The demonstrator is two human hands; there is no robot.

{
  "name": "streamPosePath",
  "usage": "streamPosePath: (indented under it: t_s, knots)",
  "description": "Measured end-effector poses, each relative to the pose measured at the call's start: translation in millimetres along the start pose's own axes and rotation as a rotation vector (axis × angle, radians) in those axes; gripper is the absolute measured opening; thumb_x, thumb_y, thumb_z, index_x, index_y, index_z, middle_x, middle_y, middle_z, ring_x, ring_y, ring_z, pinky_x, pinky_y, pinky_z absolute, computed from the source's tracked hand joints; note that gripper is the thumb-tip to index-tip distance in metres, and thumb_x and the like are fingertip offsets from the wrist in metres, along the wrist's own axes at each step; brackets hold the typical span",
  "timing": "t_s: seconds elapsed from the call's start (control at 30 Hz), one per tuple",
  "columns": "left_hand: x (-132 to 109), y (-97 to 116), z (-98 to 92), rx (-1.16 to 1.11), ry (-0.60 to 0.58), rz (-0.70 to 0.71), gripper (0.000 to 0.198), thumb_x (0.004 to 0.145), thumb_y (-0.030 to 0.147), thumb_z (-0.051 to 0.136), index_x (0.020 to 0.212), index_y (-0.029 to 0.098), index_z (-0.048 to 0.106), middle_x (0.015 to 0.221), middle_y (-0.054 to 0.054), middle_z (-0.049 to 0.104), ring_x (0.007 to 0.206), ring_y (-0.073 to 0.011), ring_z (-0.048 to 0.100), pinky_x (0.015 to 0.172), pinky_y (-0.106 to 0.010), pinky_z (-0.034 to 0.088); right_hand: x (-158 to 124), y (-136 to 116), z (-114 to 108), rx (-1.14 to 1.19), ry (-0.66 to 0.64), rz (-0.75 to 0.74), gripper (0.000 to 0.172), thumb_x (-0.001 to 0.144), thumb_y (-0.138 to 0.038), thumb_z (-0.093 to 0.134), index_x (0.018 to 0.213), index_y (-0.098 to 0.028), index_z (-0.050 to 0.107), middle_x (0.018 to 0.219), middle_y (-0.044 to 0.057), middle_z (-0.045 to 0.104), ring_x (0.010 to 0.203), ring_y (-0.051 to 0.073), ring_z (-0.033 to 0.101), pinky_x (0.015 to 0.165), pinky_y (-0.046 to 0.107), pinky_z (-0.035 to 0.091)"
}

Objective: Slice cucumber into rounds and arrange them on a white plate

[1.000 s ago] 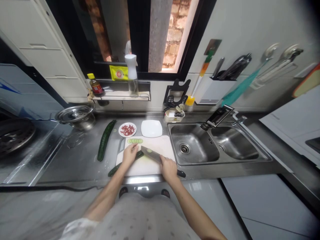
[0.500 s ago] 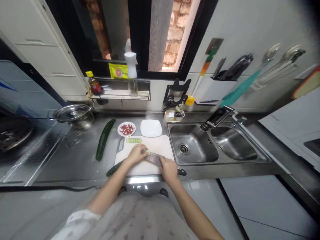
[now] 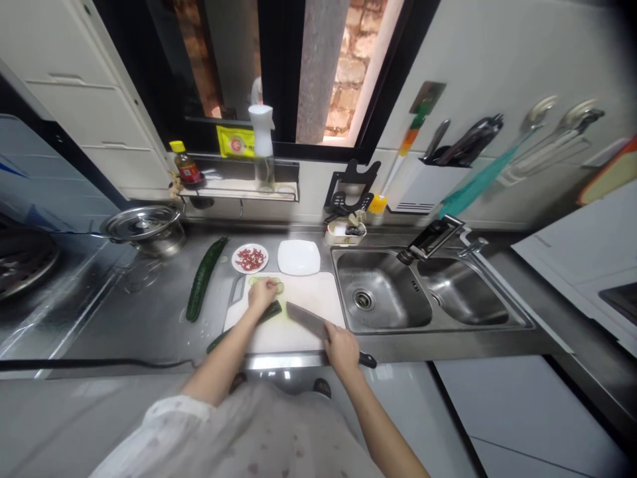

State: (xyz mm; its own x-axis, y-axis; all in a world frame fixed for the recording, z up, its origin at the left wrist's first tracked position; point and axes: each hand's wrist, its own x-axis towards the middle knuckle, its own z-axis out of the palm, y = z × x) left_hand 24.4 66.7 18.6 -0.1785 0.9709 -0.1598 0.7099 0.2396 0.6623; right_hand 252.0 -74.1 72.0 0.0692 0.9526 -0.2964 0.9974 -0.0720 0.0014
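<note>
1. Left hand (image 3: 261, 291): fingers bent together, looks like they pinch a cucumber slice (image 3: 279, 287) at the tips. Exact grip too small to make out.
2. Row of slices (image 3: 253, 281): at and partly behind the left fingers, on the far part of the cutting board (image 3: 318, 295).
3. Right hand (image 3: 342, 348): fingers wrapped around the knife (image 3: 308, 320) where blade meets handle. Blade slants from them toward the left fingers, tip apart from those; black handle pokes out on the other side.
4. Cut cucumber (image 3: 271, 311): nearer the body than the left fingers, apart from them, partly under the left forearm. Cut end faces the knife tip; no hand grasping it.
5. Whole cucumber (image 3: 205, 282): on the tabletop (image 3: 149, 318), left of the left fingers, untouched.
6. Beyond the left fingers: small plate (image 3: 235, 265) with red chopped bits (image 3: 250, 259); square plate (image 3: 298, 257) beside it. Sink (image 3: 343, 312) is right of the right fingers.
7. Step, my read: placing a slice by the row, between cuts.
8. Next move calls for, judging by pose: left fingers loosening without disturbing the row, blade kept clear of them.
</note>
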Motion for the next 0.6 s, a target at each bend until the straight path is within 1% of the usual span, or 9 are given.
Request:
streamPosePath:
  t_s: [0.1, 0.3, 0.4, 0.6]
  knots:
    - [11.4, 3.5, 4.4, 0.045, -0.016, -0.029, 0.018, 0.078, 0.026, 0.062, 0.093, 0.022, 0.07, 0.091, -0.002, 0.073, 0.084, -0.0169, 0.064, 0.072, -0.025, 0.043, -0.8, 0.9, -0.2, 0.018, -0.011, 0.012, 0.046, 0.086, -0.023, 0.054, 0.131, -0.027, 0.053, 0.106, 0.008, 0.068, 0.098, 0.022, 0.061, 0.08, 0.028, 0.039]
    - [26.9, 10.1, 10.7, 0.202, -0.013, 0.003, 0.017, 0.082, 0.026, 0.056, 0.09, 0.021, 0.071, 0.093, -0.005, 0.073, 0.087, -0.0192, 0.064, 0.076, -0.027, 0.043, -1.0, 1.9, -2.4, 0.033, -0.015, 0.027, 0.047, 0.087, -0.023, 0.052, 0.134, -0.027, 0.052, 0.107, 0.008, 0.068, 0.098, 0.022, 0.061, 0.079, 0.029, 0.039]
    - [31.6, 9.8, 13.7, 0.254, -0.012, 0.036, 0.021, 0.084, 0.025, 0.052, 0.091, 0.019, 0.071, 0.094, -0.007, 0.072, 0.09, -0.0207, 0.064, 0.077, -0.028, 0.043, -0.7, 2.5, -2.8, 0.031, -0.023, 0.036, 0.047, 0.086, -0.023, 0.052, 0.133, -0.028, 0.052, 0.105, 0.008, 0.068, 0.098, 0.022, 0.061, 0.079, 0.028, 0.039]
    - [34.6, 6.8, 18.2, 0.351, 0.008, 0.098, 0.025, 0.086, 0.025, 0.05, 0.095, 0.021, 0.072, 0.097, -0.01, 0.07, 0.098, -0.0243, 0.061, 0.079, -0.03, 0.043, 0.0, 3.3, -1.9, 0.035, -0.028, 0.024, 0.046, 0.087, -0.024, 0.051, 0.133, -0.027, 0.052, 0.104, 0.008, 0.068, 0.099, 0.022, 0.061, 0.079, 0.028, 0.038]
